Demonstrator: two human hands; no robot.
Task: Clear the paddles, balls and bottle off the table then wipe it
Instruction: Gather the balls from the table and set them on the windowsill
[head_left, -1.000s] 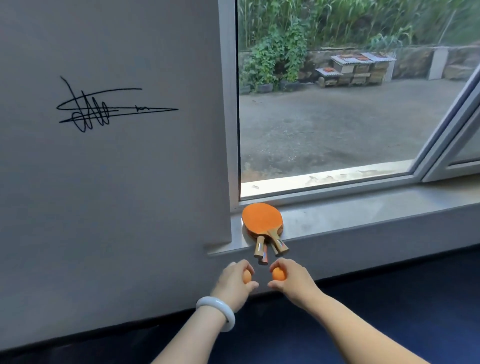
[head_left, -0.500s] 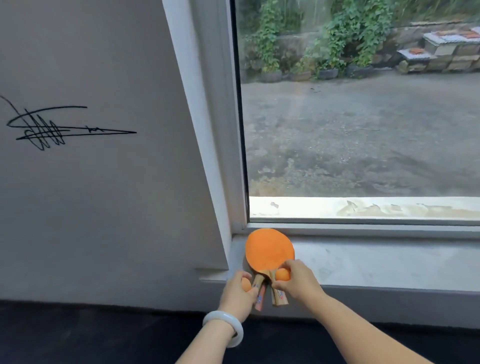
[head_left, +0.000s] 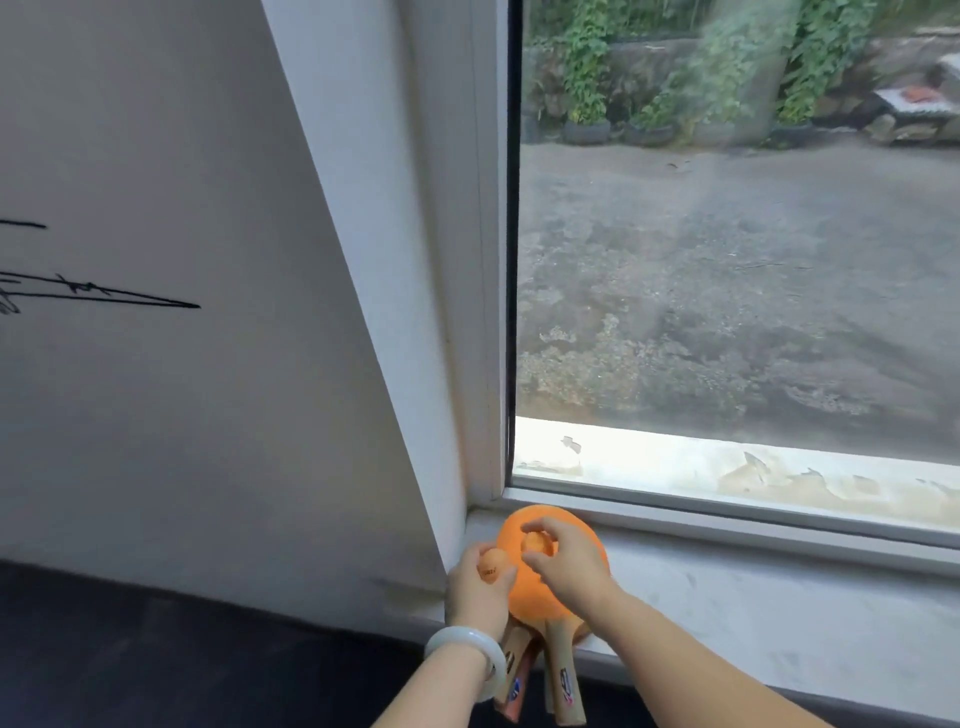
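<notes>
Stacked orange paddles (head_left: 530, 597) lie on the grey window sill (head_left: 753, 613) in its left corner, wooden handles sticking out over the sill's front edge. My left hand (head_left: 475, 592), with a pale bangle on the wrist, pinches an orange ball (head_left: 492, 564) at the paddles' left edge. My right hand (head_left: 569, 564) holds a second orange ball (head_left: 535, 545) between thumb and fingers right above the top paddle's face. No bottle is in view.
A white wall (head_left: 182, 389) with a black scrawl stands to the left. The window frame (head_left: 488, 312) and glass rise behind the sill. Dark blue table surface (head_left: 156, 660) lies below the sill at the bottom left.
Both hands have moved forward with their balls, from the paddle handles to over the paddle faces. The view has come closer to the sill.
</notes>
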